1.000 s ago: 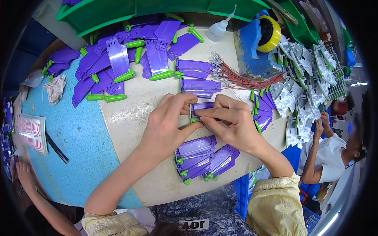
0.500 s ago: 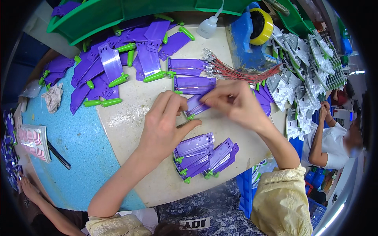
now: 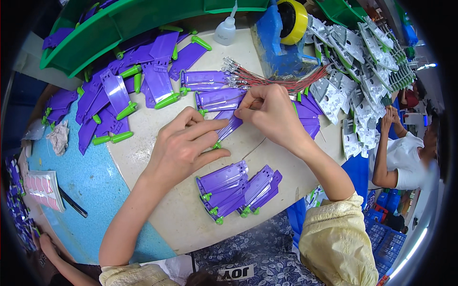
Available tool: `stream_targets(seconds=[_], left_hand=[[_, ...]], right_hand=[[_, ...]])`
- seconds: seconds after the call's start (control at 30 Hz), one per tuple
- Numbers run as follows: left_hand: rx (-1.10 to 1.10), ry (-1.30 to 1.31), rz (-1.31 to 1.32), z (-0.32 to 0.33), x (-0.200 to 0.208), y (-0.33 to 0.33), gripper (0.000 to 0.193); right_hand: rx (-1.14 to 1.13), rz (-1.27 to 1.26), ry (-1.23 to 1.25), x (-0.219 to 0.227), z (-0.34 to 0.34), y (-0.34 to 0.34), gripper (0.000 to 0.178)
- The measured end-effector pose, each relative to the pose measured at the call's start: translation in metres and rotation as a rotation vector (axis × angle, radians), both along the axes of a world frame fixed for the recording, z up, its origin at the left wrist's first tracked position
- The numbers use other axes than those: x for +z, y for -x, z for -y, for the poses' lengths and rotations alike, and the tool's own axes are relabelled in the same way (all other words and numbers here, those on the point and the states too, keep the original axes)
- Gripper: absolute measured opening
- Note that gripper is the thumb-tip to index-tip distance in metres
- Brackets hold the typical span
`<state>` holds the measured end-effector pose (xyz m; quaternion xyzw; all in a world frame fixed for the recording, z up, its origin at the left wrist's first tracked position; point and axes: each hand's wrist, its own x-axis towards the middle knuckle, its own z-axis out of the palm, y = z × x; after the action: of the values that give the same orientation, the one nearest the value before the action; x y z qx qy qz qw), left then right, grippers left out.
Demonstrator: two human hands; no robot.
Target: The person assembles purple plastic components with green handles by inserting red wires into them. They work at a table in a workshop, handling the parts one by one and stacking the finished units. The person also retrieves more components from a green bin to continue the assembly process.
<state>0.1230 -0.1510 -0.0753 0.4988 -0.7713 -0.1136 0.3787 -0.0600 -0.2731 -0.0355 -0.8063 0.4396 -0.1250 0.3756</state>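
My left hand [image 3: 183, 145] holds a purple wing-shaped plastic panel [image 3: 230, 127] by its bright green end, between index finger and thumb. At the panel's other end my right hand [image 3: 272, 114] has thumb and forefinger pinched together. What lies in that pinch is too small to make out. A thin dark wire [image 3: 254, 148] slants over the table below the right hand. Just beyond the held piece lies another purple panel [image 3: 217, 99] with a green tip. Nearer to me, several purple panels [image 3: 222, 183] overlap in a stack, with a second stack [image 3: 260, 188] beside it.
Red and black wires [image 3: 286, 85] with clear ends lie bundled past my right hand. Grey-white plastic parts [image 3: 341, 90] pile up at right. Purple panels [image 3: 114, 90] heap at left below a green bin [image 3: 138, 26]. A white squeeze bottle [image 3: 225, 32] and a blue tape dispenser [image 3: 281, 59] stand behind.
The whole scene has shifted a little leftward in view. My right hand has shifted slightly along the panel, and a thin wire now shows below it. The left hand keeps its hold.
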Motion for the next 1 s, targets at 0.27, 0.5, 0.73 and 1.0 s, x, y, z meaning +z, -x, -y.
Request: stream_targets(seconds=[0.27, 0.5, 0.73, 1.0], left_hand=[[0.054, -0.036, -0.025, 0.001, 0.008, 0.009, 0.039], [0.057, -0.121, -0.106, 0.005, 0.003, 0.014, 0.037], [0.06, -0.162, -0.103, 0.001, 0.006, 0.007, 0.043], [0.124, -0.179, -0.252, 0.002, 0.001, 0.015, 0.076]], right_hand=[[0.014, 0.308, 0.848, 0.039, 0.022, 0.032, 0.013], [-0.46, 0.478, -0.303, 0.053, 0.085, 0.066, 0.026], [-0.378, 0.128, -0.105, 0.053, 0.064, 0.067, 0.025], [0.153, 0.417, -0.227, 0.002, -0.038, 0.032, 0.015]])
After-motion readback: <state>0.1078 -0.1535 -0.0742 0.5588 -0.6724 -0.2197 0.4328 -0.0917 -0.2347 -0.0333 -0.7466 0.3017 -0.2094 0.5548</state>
